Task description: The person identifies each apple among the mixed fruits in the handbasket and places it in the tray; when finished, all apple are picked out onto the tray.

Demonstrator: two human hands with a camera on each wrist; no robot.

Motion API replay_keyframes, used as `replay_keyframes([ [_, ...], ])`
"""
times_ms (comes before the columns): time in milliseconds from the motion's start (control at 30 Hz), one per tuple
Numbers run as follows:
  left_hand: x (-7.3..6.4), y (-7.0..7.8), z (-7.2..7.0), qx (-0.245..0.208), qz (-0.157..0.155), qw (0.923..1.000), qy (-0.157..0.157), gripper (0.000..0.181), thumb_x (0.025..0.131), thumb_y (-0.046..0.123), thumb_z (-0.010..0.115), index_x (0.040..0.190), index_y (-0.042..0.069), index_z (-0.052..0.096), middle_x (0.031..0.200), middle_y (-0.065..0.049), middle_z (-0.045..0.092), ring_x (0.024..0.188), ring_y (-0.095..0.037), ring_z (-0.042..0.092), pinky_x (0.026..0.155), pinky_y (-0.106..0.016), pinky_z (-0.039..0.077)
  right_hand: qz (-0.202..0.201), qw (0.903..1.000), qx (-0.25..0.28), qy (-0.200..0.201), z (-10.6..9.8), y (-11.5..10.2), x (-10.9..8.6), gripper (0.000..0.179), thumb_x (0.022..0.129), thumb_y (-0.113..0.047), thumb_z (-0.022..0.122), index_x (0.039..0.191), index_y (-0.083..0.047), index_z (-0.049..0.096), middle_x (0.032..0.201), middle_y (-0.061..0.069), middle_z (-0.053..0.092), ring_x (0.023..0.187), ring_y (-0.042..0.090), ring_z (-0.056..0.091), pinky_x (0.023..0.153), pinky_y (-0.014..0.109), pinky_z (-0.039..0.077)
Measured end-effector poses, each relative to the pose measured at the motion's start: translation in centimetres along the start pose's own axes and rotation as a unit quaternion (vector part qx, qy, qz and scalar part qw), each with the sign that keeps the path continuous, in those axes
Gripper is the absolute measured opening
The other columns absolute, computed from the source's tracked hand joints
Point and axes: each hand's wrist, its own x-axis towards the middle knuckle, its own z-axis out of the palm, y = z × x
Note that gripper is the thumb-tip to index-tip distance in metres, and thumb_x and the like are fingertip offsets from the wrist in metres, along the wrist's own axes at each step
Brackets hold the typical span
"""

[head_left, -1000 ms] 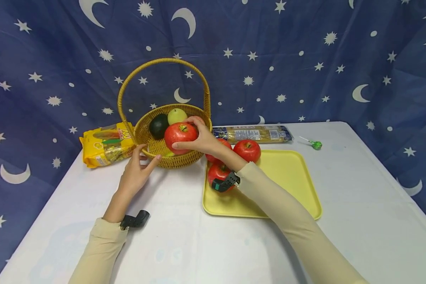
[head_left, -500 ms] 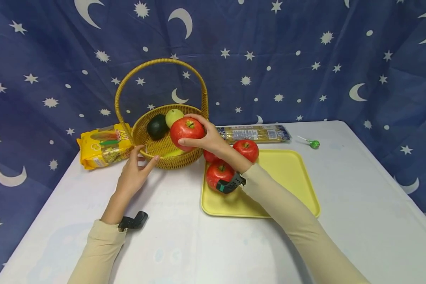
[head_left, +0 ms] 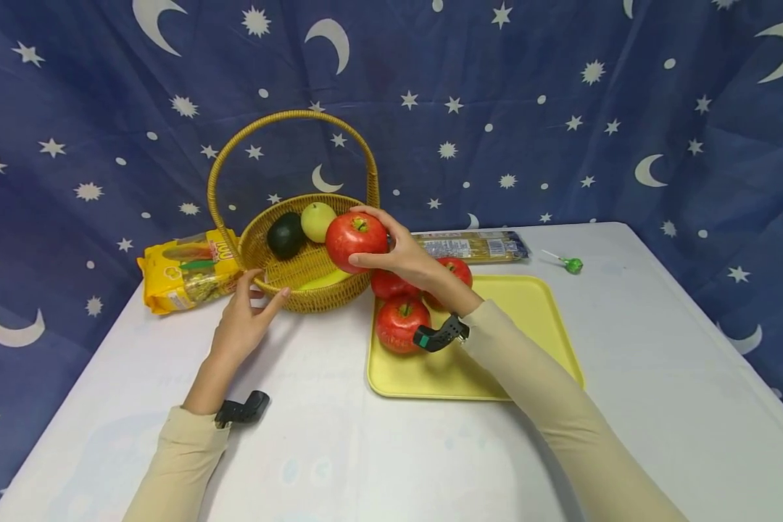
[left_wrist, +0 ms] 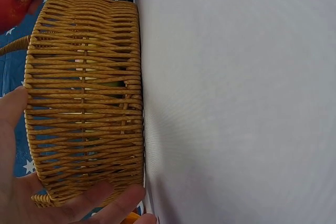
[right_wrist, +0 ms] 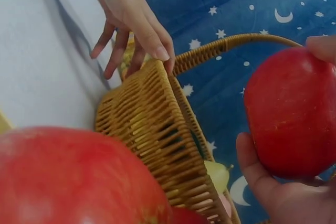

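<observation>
My right hand (head_left: 401, 250) grips a large red apple (head_left: 355, 241), fingers behind it and thumb in front, above the right rim of the wicker basket (head_left: 322, 299). In the right wrist view the same apple (right_wrist: 291, 111) hangs beside the basket. My left hand (head_left: 241, 319) touches the basket's front left, its thumb against the rim and fairly straight fingers along the woven wall (left_wrist: 84, 103). Inside the basket lie a dark green avocado (head_left: 286, 236), a pale green pear (head_left: 317, 222) and a yellow banana-like piece (head_left: 326, 280). Part of the contents is hidden behind the right hand.
Three more red apples, one of them in front (head_left: 401, 324), sit at the left of a yellow tray (head_left: 528, 319). A yellow snack bag (head_left: 185, 274) leans left of the basket. Behind the tray lie a long pasta packet (head_left: 489, 246) and a green lollipop (head_left: 571, 264).
My right hand has carried the apple rightward, from over the middle of the basket to above its right rim. The left hand stays at the basket's front left.
</observation>
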Motion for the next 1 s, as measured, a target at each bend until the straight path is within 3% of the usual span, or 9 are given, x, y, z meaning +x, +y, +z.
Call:
replay_keyframes([
  [633, -0.3, 0.2, 0.0, 0.001, -0.002, 1.0, -0.003, 0.085, 0.094, 0.062, 0.048, 0.155, 0.012, 0.016, 0.137, -0.032, 0.046, 0.114, -0.048, 0.058, 0.091, -0.063, 0.044, -0.029, 0.9988, -0.027, 0.03, -2.6, -0.7, -2.5, 0.072, 0.078, -0.019, 0.079, 0.142, -0.017, 0.046, 0.138, 0.007, 0.047, 0.121, 0.028, 0.05, 0.098, 0.045, 0.049],
  [867, -0.2, 0.2, -0.1, 0.003, 0.0, 1.0, 0.006, 0.084, 0.094, 0.062, 0.049, 0.154, 0.011, 0.017, 0.137, -0.032, 0.046, 0.113, -0.049, 0.058, 0.09, -0.064, 0.044, -0.048, 0.9965, -0.053, 0.043, -4.1, -1.2, -3.4, 0.079, 0.073, -0.031, 0.084, 0.141, -0.014, 0.048, 0.135, 0.008, 0.05, 0.117, 0.027, 0.053, 0.097, 0.045, 0.05],
  [1000, -0.2, 0.2, 0.1, 0.0, 0.003, 1.0, 0.003, 0.084, 0.095, 0.061, 0.049, 0.154, 0.011, 0.016, 0.136, -0.032, 0.046, 0.112, -0.049, 0.058, 0.089, -0.063, 0.044, -0.052, 0.9956, -0.061, 0.048, -5.1, -1.4, -4.3, 0.078, 0.073, -0.029, 0.084, 0.14, -0.012, 0.048, 0.134, 0.01, 0.05, 0.116, 0.028, 0.053, 0.096, 0.046, 0.05],
])
